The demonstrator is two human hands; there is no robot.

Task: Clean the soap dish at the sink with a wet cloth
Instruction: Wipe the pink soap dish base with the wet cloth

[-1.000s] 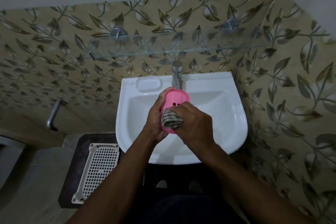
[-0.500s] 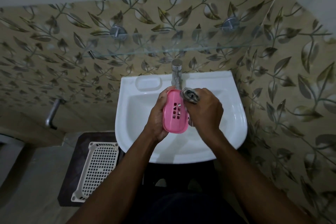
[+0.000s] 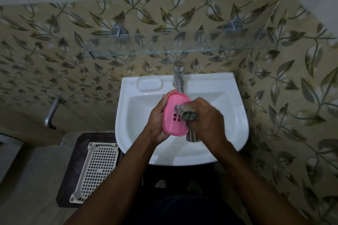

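Note:
A pink soap dish (image 3: 174, 117) with small drain holes is held upright over the white sink (image 3: 234, 115), just below the chrome tap (image 3: 178, 76). My left hand (image 3: 157, 118) grips its left edge. My right hand (image 3: 206, 118) is closed on a striped grey cloth (image 3: 187, 113), which is bunched and pressed against the dish's right inner face. A tail of the cloth hangs down below my right fist.
A glass shelf (image 3: 164, 52) runs along the leaf-patterned wall above the tap. The sink rim has a moulded soap recess (image 3: 149, 83) at the back left. A white perforated basket (image 3: 95, 171) lies on a dark stand at the lower left, below a metal handle (image 3: 50, 113).
My right hand slid the cloth from the lower part of the dish up to its top edge, then back down onto its middle. My left hand kept hold of the dish.

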